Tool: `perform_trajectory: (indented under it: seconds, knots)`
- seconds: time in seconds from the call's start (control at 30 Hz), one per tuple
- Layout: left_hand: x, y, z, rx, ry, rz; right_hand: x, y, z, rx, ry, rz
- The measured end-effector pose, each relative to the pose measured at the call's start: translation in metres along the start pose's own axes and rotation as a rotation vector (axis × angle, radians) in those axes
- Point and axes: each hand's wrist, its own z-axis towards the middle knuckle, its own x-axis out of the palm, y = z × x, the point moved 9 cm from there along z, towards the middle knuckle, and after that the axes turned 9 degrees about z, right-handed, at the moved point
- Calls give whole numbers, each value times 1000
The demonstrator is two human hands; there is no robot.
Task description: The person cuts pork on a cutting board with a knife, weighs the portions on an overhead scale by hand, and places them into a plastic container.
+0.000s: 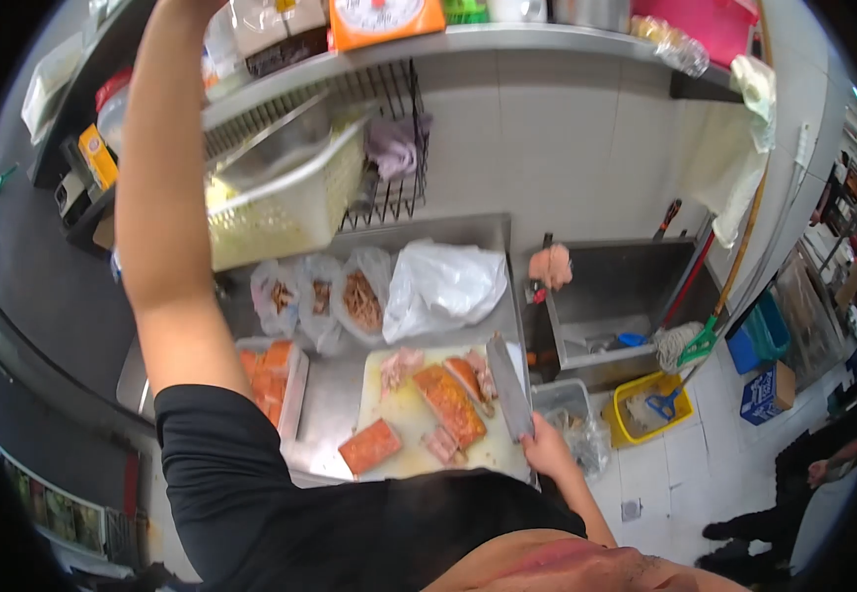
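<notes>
My right hand [547, 449] is closed round the handle of a broad cleaver [510, 387], at the right edge of a white cutting board [389, 449]. On the board lie a long browned slab of meat [450, 405], a narrower cut piece [466, 378], pale scraps [401, 368] and a square piece [369, 447] at its left edge. My left arm stretches up past the shelf at the top left; its hand is beyond the top edge of the frame. A metal tray of meat pieces [269, 380] stands left of the board.
Open plastic bags of meat [360, 301] and a white bag [445, 288] lie behind the board. A white basket [285, 219] hangs above them. An orange scale [386, 22] stands on the shelf [537, 39]. Right are a sink [611, 345] and yellow bucket [650, 424]; another person [833, 474] stands far right.
</notes>
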Motion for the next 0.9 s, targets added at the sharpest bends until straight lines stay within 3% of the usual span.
perform_trajectory:
  seconds: [0.03,0.07,0.13,0.17,0.2,0.23,0.27,0.33,0.37,0.4,0.47,0.6,0.9]
  knots:
    - [47,-47,-48,-134,-261,156,3,-9,2,-43,-18,4]
    - [54,-33,-85,-330,-363,275,6,-9,2,-25,19,-18]
    - [112,-6,-204,-583,-107,206,10,-8,2,-84,24,-35]
    - [162,-12,-259,-700,-209,50,13,-3,1,-100,45,-43]
    - [206,-6,-314,-724,-168,-1,16,2,-1,-86,56,-64]
    - [259,2,-380,-970,-172,-209,18,7,-3,-91,69,-95]
    - [310,2,-436,-1128,-319,-476,24,6,-6,20,133,-49]
    - [391,-7,-536,-1227,-559,-513,36,10,-14,44,160,-30]
    - [421,-18,-571,-1221,-602,-408,38,27,-18,-32,155,-104]
    - [442,-33,-596,-1209,-638,-303,47,27,-25,28,182,-102]
    - [452,-62,-582,-1109,-287,172,65,30,-26,49,283,-144]
    - [472,-73,-603,-1143,-233,135,96,29,-40,86,401,-250]
    - [469,-77,-611,-1258,-264,272,112,55,-57,-47,366,-403]
